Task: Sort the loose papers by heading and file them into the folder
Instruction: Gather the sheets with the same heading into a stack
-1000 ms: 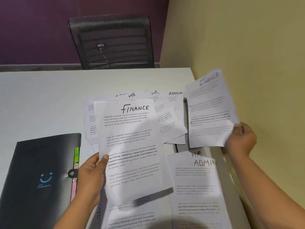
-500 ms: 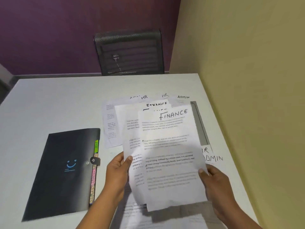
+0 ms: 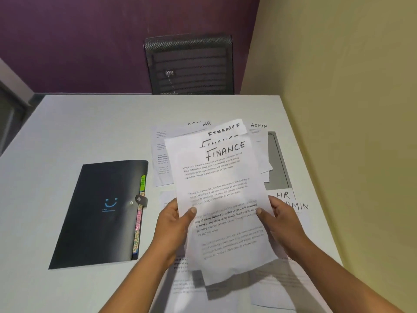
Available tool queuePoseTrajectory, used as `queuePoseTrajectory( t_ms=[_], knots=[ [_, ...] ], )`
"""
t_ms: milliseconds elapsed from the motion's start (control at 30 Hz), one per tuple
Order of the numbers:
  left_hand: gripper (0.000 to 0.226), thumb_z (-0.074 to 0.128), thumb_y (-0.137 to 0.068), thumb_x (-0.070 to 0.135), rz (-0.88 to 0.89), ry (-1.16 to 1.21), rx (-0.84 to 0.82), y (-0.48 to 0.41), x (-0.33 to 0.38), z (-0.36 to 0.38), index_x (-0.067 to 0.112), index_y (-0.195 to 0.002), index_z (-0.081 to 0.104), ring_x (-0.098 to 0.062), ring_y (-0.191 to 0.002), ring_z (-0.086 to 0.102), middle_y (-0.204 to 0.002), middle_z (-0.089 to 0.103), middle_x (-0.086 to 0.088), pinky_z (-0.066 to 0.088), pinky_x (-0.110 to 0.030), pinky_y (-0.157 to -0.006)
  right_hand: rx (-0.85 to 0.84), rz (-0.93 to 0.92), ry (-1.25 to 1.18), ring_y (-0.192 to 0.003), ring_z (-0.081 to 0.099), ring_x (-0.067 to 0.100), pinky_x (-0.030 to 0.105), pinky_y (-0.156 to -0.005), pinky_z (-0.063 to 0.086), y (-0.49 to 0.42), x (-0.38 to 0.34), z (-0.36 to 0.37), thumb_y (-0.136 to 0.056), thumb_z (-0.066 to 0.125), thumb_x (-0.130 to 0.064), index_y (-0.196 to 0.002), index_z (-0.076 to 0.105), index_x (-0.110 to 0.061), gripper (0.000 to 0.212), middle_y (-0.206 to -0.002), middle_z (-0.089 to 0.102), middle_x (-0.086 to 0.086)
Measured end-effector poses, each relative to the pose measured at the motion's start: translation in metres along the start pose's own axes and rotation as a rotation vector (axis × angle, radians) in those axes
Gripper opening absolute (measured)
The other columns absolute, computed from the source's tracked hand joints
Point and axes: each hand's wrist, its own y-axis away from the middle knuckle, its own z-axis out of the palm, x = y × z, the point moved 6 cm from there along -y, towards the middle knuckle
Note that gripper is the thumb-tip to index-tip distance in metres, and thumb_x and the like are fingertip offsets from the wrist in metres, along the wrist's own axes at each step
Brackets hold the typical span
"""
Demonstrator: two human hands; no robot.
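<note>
On the bench (image 3: pixel 90 132), the folder (image 3: pixel 97 213) lay closed, left of both grips; we judged filing not begun. HR and ADMIN sheets (image 3: pixel 162 163) lay unsorted beyond and beneath the grips. Three gathered FINANCE sheets (image 3: pixel 225 199) sat between them: left grip (image 3: pixel 173 224) and right grip (image 3: pixel 282 222) each pinched a side edge, thumbs on top.

FINANCE sheets (image 3: pixel 223 199): thin white paper, matt, lightly creased, lower edges curling. Folder (image 3: pixel 99 233): dark plastic, smooth, soft sheen toward far edge. Closure strap (image 3: pixel 141 200): dark, matt. Stud (image 3: pixel 131 202): small, shiny, metal-looking. Index tabs (image 3: pixel 138 224): coloured, slight shine. Bench (image 3: pixel 90 132): white, smooth, matt. Chair back (image 3: pixel 189 66): black mesh, open weave. Purple wall (image 3: pixel 90 41), yellow wall (image 3: pixel 338 86): painted, matt.
</note>
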Motion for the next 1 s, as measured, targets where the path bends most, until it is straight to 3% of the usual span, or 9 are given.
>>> queuePoseTrajectory(
  t_ms=[167, 333, 367, 433, 500, 567, 700, 867, 1000],
  knots=[
    [0.03, 0.059, -0.09, -0.008, 0.126, -0.108, 0.042, 0.003, 0.006, -0.009, 0.018, -0.104, 0.069, -0.011, -0.093, 0.072, -0.098, 0.077, 0.006, 0.056, -0.018, -0.073, 0.042, -0.127, 0.066, -0.087, 0.073, 0.004, 0.021, -0.071, 0.058, 0.0, 0.001, 0.005, -0.091, 0.065, 0.0, -0.103, 0.068, -0.025, 0.028, -0.092, 0.078, -0.009],
    [0.007, 0.069, -0.089, 0.015, 0.197, -0.242, 0.109, -0.002, 0.001, -0.016, 0.009, -0.091, 0.071, -0.024, -0.086, 0.072, -0.09, 0.077, -0.003, 0.057, -0.047, -0.083, 0.102, -0.155, 0.016, -0.087, 0.071, -0.001, 0.013, -0.07, 0.056, -0.001, 0.003, 0.011, -0.087, 0.071, -0.004, -0.099, 0.071, -0.022, 0.022, -0.093, 0.074, -0.014],
    [0.014, 0.07, -0.087, 0.022, 0.208, -0.265, 0.121, -0.003, -0.001, -0.018, 0.008, -0.089, 0.07, -0.025, -0.084, 0.071, -0.087, 0.076, -0.004, 0.056, -0.05, -0.083, 0.104, -0.162, 0.0, -0.086, 0.071, -0.002, 0.012, -0.07, 0.055, 0.0, 0.004, 0.013, -0.086, 0.072, -0.004, -0.095, 0.071, -0.026, 0.023, -0.092, 0.075, -0.015],
    [0.005, 0.069, -0.089, 0.014, 0.213, -0.258, 0.104, -0.003, -0.002, -0.015, 0.018, -0.087, 0.073, -0.015, -0.084, 0.073, -0.084, 0.077, 0.005, 0.058, -0.035, -0.079, 0.112, -0.178, -0.003, -0.082, 0.069, -0.008, 0.009, -0.068, 0.054, 0.001, 0.003, 0.013, -0.084, 0.075, -0.006, -0.092, 0.068, -0.031, 0.027, -0.084, 0.075, -0.019],
    [0.02, 0.067, -0.089, 0.005, 0.21, -0.261, 0.082, -0.003, -0.002, -0.011, 0.024, -0.088, 0.071, -0.001, -0.079, 0.072, -0.079, 0.076, 0.017, 0.056, -0.017, -0.071, 0.089, -0.187, -0.007, -0.082, 0.068, -0.008, 0.011, -0.067, 0.055, 0.001, 0.003, 0.014, -0.082, 0.076, -0.006, -0.093, 0.067, -0.034, 0.032, -0.082, 0.075, -0.02],
    [0.019, 0.069, -0.087, 0.005, 0.203, -0.287, 0.073, -0.007, -0.006, -0.01, 0.024, -0.086, 0.069, 0.004, -0.072, 0.07, -0.072, 0.073, 0.021, 0.054, -0.013, -0.067, 0.055, -0.209, 0.025, -0.087, 0.07, 0.0, 0.019, -0.071, 0.059, -0.001, 0.002, 0.015, -0.081, 0.077, -0.004, -0.09, 0.07, -0.036, 0.033, -0.086, 0.076, -0.015],
    [0.023, 0.07, -0.088, 0.009, 0.17, -0.302, 0.058, -0.018, -0.018, -0.01, 0.031, -0.093, 0.068, 0.005, -0.082, 0.07, -0.085, 0.073, 0.02, 0.054, -0.013, -0.07, 0.051, -0.144, 0.065, -0.088, 0.069, 0.006, 0.018, -0.065, 0.057, -0.011, 0.01, 0.016, -0.081, 0.078, -0.007, -0.095, 0.067, -0.035, 0.033, -0.094, 0.075, -0.007],
    [0.018, 0.067, -0.091, 0.011, 0.134, -0.375, 0.009, -0.033, -0.036, -0.013, 0.021, -0.106, 0.07, 0.011, -0.083, 0.067, -0.094, 0.07, 0.017, 0.053, -0.008, -0.071, -0.022, -0.038, 0.133, -0.087, 0.071, 0.004, 0.018, -0.069, 0.057, -0.028, 0.033, 0.018, -0.083, 0.077, -0.01, -0.11, 0.068, -0.019, 0.03, -0.097, 0.073, -0.011],
    [0.016, 0.063, -0.094, 0.016, 0.078, -0.438, -0.039, -0.046, -0.046, -0.016, 0.02, -0.106, 0.072, -0.007, -0.094, 0.07, -0.101, 0.075, 0.008, 0.058, -0.027, -0.084, -0.062, -0.031, 0.276, -0.094, 0.069, 0.002, 0.012, -0.069, 0.054, -0.038, 0.046, 0.015, -0.091, 0.069, -0.013, -0.117, 0.067, -0.017, 0.026, -0.101, 0.072, -0.012]
  ],
)
